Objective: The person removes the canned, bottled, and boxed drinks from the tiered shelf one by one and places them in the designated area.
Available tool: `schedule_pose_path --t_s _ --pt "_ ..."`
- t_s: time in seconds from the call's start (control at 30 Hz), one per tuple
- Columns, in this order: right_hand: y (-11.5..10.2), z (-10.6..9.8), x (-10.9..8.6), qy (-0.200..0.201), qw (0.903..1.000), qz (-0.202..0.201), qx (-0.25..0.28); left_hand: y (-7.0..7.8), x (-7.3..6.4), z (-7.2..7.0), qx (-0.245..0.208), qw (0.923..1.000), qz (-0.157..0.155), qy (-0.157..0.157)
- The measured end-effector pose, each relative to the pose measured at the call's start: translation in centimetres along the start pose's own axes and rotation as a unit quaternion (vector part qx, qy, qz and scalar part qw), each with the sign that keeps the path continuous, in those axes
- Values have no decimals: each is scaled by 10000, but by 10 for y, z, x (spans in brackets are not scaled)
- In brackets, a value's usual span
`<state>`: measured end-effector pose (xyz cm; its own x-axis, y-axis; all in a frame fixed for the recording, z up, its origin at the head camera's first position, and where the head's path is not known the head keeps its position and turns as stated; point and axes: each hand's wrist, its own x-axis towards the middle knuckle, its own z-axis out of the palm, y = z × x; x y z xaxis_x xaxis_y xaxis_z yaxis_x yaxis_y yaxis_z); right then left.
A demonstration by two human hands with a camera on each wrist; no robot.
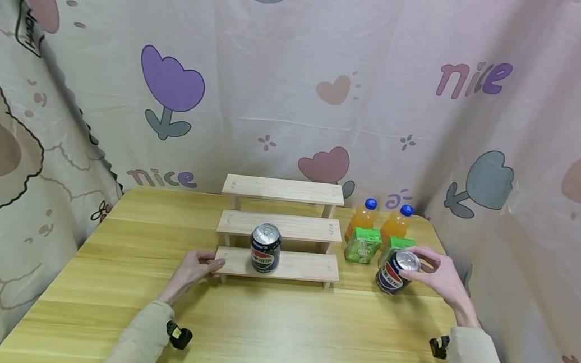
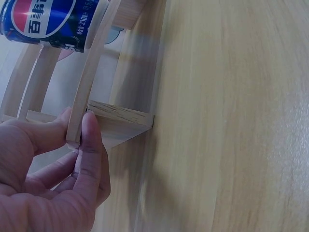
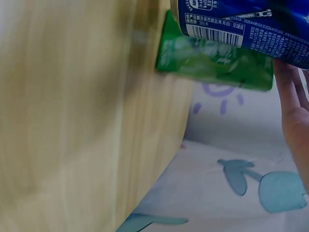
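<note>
My left hand [image 1: 197, 268] pinches the left end of the bottom step of a wooden three-step rack [image 1: 305, 266], thumb on top and fingers beneath, as the left wrist view shows. On that step a dark blue Pepsi can [image 1: 265, 248] stands upright, left of the middle. At the right, my right hand [image 1: 438, 273] grips a second Pepsi can [image 1: 394, 273] near its top, and this can leans in the head view. In the right wrist view the held can [image 3: 241, 29] overlaps a green drink carton [image 3: 212, 60] behind it.
Right of the rack, another green carton [image 1: 363, 245] stands before two orange juice bottles [image 1: 364, 217] with blue caps. The upper two steps [image 1: 282, 189] bear nothing. A patterned curtain [image 1: 276, 90] hangs behind the wooden table [image 1: 279, 338] and along both sides.
</note>
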<state>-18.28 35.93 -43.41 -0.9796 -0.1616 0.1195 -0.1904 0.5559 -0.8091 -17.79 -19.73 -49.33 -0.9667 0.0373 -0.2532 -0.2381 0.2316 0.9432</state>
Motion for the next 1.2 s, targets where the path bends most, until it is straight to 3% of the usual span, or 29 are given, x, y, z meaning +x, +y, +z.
schedule_pose_path --t_s 0.33,0.6,0.9,1.03,1.2 --pt "15 -7 -10 -14 9995 244 -192 0 0 3 -2 10000 17 -29" --pt "17 -6 -9 -243 9989 335 -240 0 -1 2 -73 9999 65 -113" --pt "-22 -5 3 34 9981 -487 389 0 0 -2 -132 9998 119 -121" --pt "-43 12 20 -238 9961 -680 518 0 0 -4 -124 9996 185 -151" --pt "-70 48 44 -770 9927 -794 489 0 -1 -4 -111 9994 252 -215"
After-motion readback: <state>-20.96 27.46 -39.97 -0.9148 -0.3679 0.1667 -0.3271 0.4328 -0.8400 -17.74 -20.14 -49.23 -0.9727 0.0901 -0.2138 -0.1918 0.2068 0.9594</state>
